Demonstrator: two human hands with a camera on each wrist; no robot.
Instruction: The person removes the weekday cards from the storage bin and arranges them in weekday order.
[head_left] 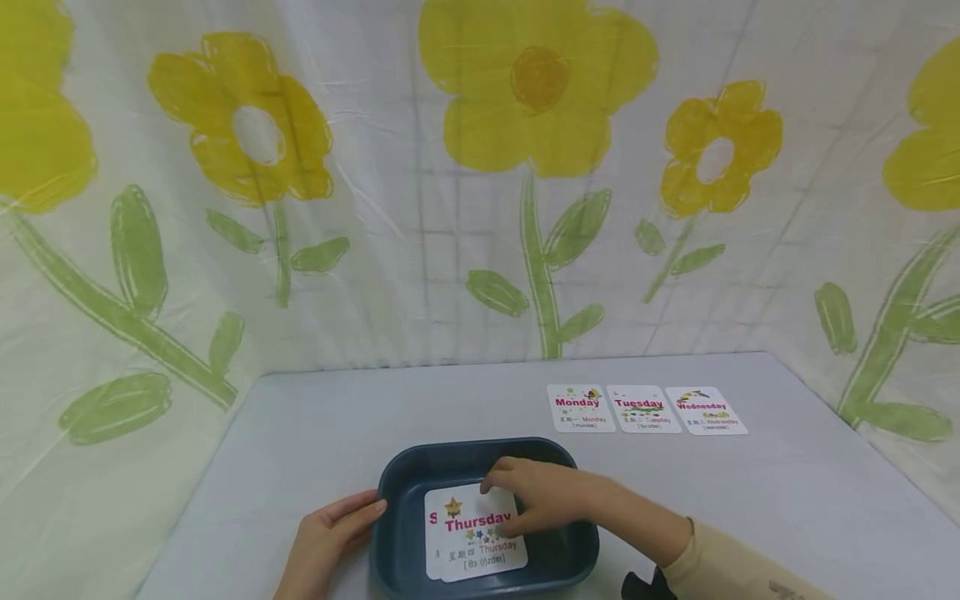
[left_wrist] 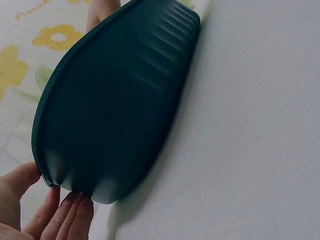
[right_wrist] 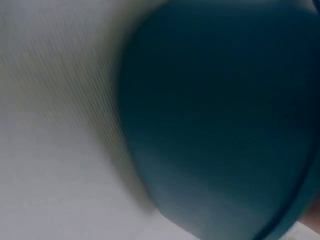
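Note:
In the head view my left hand grips the left rim of a dark blue-green plastic tray, thumb at the rim and fingers against the outside wall. The left wrist view shows those fingers along the tray's end. Inside the tray, a white "Thursday" card with a star picture overlaps another white card, whose red "S" shows at its left edge. Over the Thursday card's right part reaches my right hand, thumb and fingers spread apart, fingertips right at the card. The tray wall hides this hand's fingers in the right wrist view.
On the white table, Monday, Tuesday and Wednesday cards lie in a row behind the tray to the right. A flower-printed curtain hangs beyond the table. A small black object shows below the right sleeve.

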